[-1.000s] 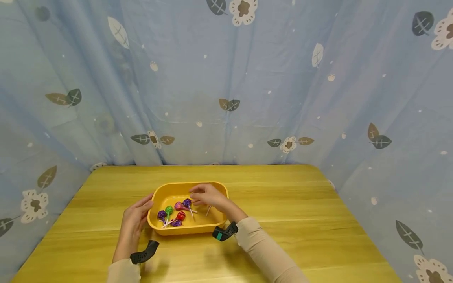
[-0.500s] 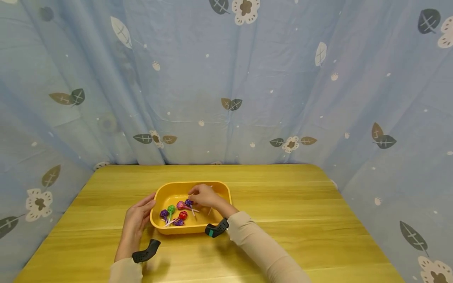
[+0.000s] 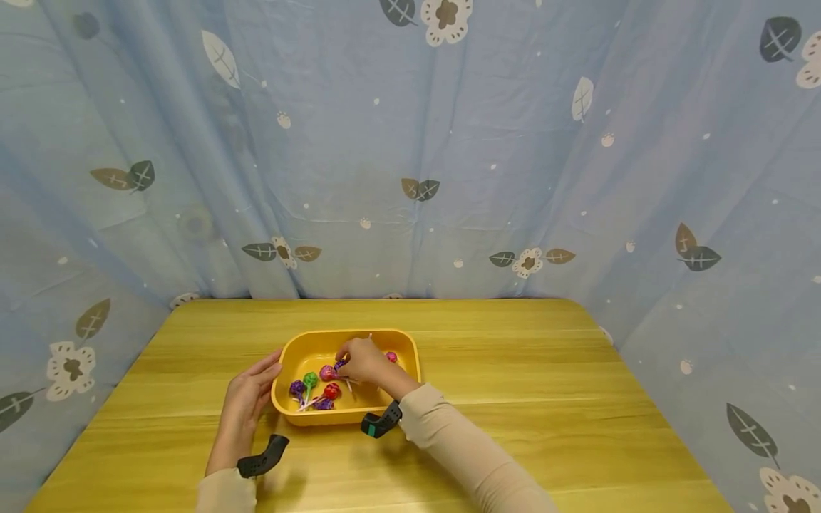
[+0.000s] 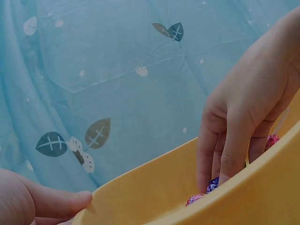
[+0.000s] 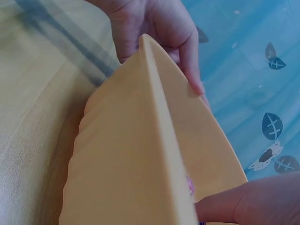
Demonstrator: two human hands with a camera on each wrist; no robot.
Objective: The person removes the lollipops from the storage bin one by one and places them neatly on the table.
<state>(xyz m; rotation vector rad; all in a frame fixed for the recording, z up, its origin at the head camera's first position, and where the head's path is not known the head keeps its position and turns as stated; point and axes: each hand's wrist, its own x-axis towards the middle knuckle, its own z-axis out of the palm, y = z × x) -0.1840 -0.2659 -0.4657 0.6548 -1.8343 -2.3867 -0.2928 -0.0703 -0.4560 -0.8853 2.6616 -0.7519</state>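
A yellow plastic tray [image 3: 410, 360] sits on the table with several wrapped lollipops inside. My right hand [image 3: 364, 361] reaches down into it, thumb and fingers pinching the head of a purple lollipop [image 4: 213, 184]. Right beside those fingertips lies a pink lollipop [image 3: 327, 372]. A green lollipop [image 3: 311, 379], a red lollipop [image 3: 331, 390] and a purple lollipop [image 3: 297, 388] are grouped toward the tray's left end. Another pink lollipop [image 3: 391, 356] shows behind the right wrist. My left hand [image 3: 246, 392] touches the tray's left end from outside, fingers nearly straight against the rim.
The wood-grain table [image 3: 500, 370] extends around the tray on all sides. A blue curtain [image 3: 410, 142] with leaf and flower prints hangs behind its far edge. Black wrist mounts [image 3: 263, 457] sit on both forearms.
My right hand has moved left and lower in the tray, and its fingers have come together on the purple lollipop. The left hand stays at the rim.
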